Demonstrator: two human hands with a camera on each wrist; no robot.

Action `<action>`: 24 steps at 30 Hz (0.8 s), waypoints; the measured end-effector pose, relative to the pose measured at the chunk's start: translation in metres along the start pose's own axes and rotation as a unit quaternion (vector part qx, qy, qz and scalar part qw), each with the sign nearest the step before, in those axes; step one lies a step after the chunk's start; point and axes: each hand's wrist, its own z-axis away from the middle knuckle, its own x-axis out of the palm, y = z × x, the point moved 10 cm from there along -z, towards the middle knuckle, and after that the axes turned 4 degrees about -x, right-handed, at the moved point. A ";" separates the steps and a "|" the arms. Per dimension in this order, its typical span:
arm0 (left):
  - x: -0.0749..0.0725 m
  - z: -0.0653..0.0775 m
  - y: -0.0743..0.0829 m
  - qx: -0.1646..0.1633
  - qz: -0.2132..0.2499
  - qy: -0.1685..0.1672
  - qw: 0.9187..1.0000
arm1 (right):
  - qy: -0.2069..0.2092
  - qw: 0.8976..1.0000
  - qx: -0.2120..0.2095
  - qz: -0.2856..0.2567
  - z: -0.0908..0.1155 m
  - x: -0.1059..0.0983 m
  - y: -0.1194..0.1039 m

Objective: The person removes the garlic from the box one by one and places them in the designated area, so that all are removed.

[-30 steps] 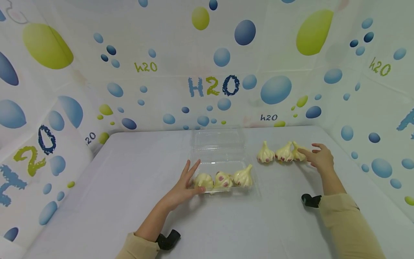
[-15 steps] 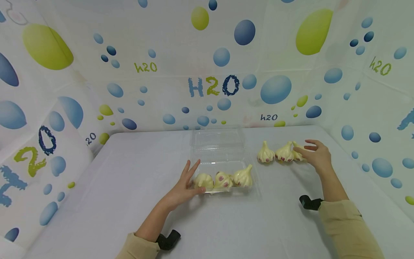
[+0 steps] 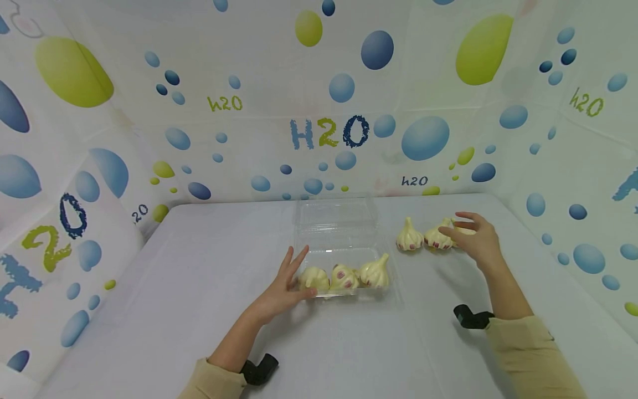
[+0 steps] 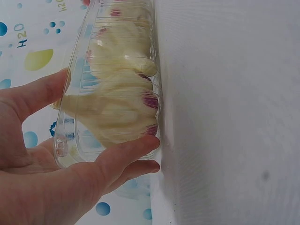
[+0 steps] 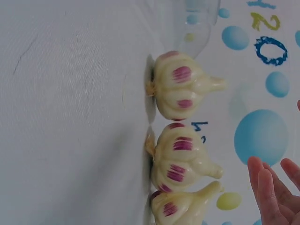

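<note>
A clear plastic clamshell box (image 3: 340, 294) stands open at the middle of the table, with three garlic bulbs in a row inside: a left bulb (image 3: 313, 278), a middle bulb (image 3: 344, 277) and a right bulb (image 3: 375, 272). My left hand (image 3: 279, 296) holds the box's left end, thumb on the front rim and the other fingers at the end wall (image 4: 71, 136). My right hand (image 3: 478, 238) hovers above another garlic row, fingers parted and holding nothing. Below it are a left bulb (image 5: 180, 86), a middle bulb (image 5: 180, 157) and a right bulb (image 5: 180, 208), partly hidden in the head view.
The box's transparent lid (image 3: 336, 215) lies folded back behind it. A white cloth covers the table (image 3: 209, 249), and a patterned curtain (image 3: 279, 72) hangs at the back and sides. Black wrist cameras (image 3: 259, 370) sit below both forearms.
My right hand has moved left and slightly up, off the rightmost loose bulb towards the middle one. The left hand, box and garlic have stayed in place.
</note>
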 end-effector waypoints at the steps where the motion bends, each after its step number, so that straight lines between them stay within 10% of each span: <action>1: 0.000 0.000 0.000 0.000 0.000 0.000 1.000 | -0.001 1.000 -0.001 0.002 0.001 0.002 -0.002; 24: 0.000 0.000 -0.001 0.000 -0.004 0.000 1.000 | -0.022 0.998 -0.065 0.002 0.016 0.047 -0.040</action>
